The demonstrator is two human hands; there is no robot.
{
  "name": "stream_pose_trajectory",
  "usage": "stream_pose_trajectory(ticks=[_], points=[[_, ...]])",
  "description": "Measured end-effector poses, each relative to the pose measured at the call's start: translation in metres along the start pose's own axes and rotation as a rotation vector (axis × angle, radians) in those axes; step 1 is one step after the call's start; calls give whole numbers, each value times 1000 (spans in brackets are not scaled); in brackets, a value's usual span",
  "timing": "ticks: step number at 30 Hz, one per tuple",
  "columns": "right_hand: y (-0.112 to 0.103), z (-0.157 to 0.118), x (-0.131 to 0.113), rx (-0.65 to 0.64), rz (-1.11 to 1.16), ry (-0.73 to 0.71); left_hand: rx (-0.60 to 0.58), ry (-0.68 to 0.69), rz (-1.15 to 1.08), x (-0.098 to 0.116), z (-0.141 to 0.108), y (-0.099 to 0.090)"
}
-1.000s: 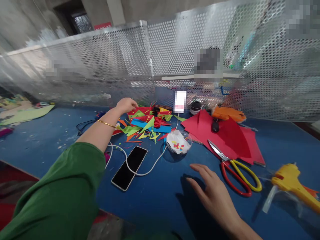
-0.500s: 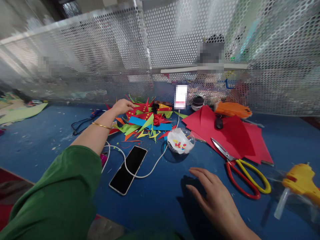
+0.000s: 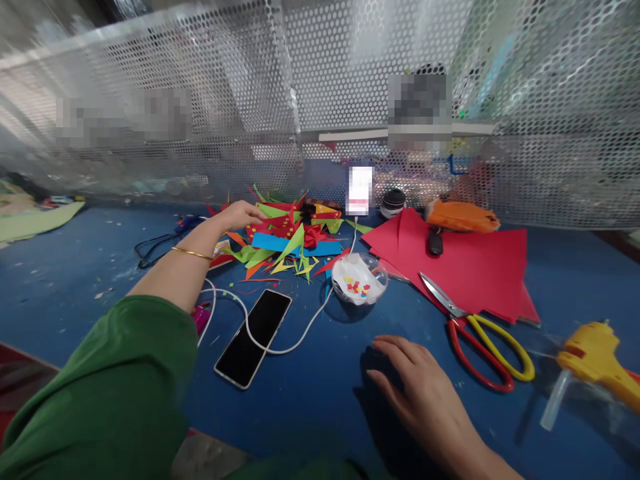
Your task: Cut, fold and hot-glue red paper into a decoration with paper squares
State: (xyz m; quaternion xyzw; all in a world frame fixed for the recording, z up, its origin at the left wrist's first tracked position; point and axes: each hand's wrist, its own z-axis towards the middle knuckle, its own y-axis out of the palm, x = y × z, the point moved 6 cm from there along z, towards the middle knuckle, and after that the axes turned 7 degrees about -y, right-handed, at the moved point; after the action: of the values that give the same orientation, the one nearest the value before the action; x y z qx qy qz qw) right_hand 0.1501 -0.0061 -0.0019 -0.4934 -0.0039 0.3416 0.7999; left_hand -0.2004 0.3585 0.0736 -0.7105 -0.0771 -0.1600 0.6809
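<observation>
Biggest first: the blue worktop (image 3: 320, 393) fills my view, the mesh screen (image 3: 240, 133) running along its far edge. Right of centre, toward that edge, lie the red sheets (image 3: 485, 273). Left of them spreads the coloured paper pile (image 3: 300, 247), and here's my left hand (image 3: 240, 215) at its left end, fingers bent down; I can't tell whether they grip any paper. My right hand (image 3: 417, 380) is open and empty, fingers loosely curved, toward the near edge; touching or just above, I can't say. Over on the right, the yellow glue gun (image 3: 593, 350); between it and the sheets, the scissors (image 3: 456, 312), blade tips over the red. Left of centre, the dark phone (image 3: 243, 363) lies flat under a white cable (image 3: 283, 352). Mid-worktop, the clear bowl (image 3: 383, 280) holds small paper bits (image 3: 355, 287). Smaller still, a black fob (image 3: 435, 243) sits on the red sheets.
</observation>
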Motion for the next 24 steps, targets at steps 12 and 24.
stream_pose_trajectory(ticks=[12, 24], points=[[4, 2, -3, -58, -33, -9, 210, -16, 150, 23, -14, -24], [13, -2, -5, -155, -22, -6, -19, 38, 269, 36, -29, -17]])
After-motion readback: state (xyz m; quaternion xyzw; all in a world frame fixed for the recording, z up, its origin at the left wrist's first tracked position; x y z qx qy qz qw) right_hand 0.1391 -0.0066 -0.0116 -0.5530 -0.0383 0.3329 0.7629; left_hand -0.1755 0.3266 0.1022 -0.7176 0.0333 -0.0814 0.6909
